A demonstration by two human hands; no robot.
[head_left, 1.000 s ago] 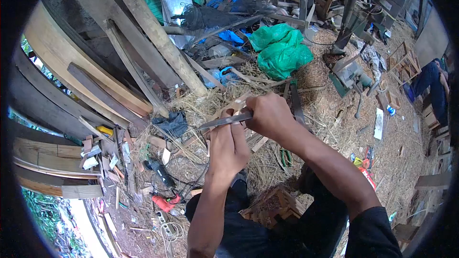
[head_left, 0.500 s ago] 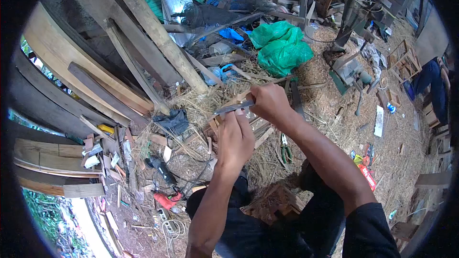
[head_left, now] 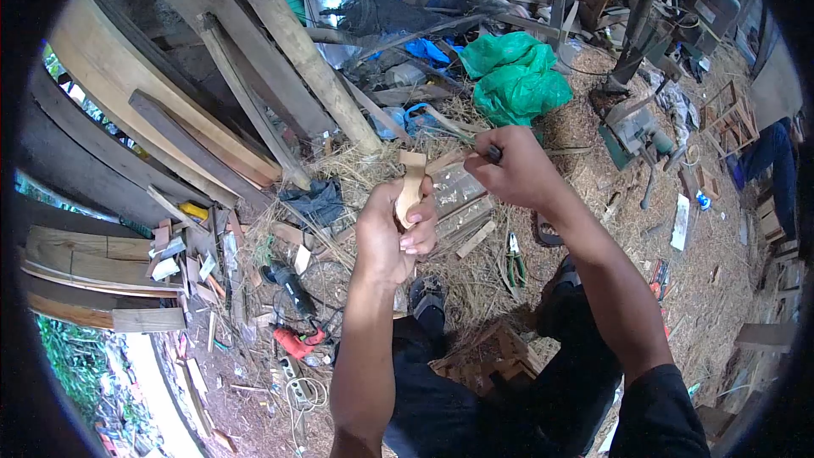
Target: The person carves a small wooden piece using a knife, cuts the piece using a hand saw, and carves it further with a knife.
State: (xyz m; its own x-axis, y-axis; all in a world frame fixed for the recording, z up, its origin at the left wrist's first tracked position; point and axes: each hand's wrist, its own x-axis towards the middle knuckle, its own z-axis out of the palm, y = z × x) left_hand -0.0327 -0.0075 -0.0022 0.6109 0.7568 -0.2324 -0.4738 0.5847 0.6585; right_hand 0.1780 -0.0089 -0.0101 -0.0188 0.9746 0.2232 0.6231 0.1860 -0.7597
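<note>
The two hands are apart from each other. The left hand [head_left: 394,225] is closed around a small wooden piece [head_left: 412,180], and the pale upper end of this piece stands out above the fingers. The right hand [head_left: 515,171] makes a fist around a dark tool [head_left: 494,153], to the right of the wooden piece and a little higher in the view; how far the tool reaches, I cannot tell. Below the hands are the legs in dark trousers [head_left: 564,377]. On the ground between the hands and the feet lie pliers [head_left: 515,265] with green handles. To the left there are a dark power tool [head_left: 292,290], a red tool [head_left: 297,341] and a white power strip [head_left: 297,388]. Farther, a green plastic bag [head_left: 519,80] lies near wood shavings, and at the right is another person's leg [head_left: 773,161].
</note>
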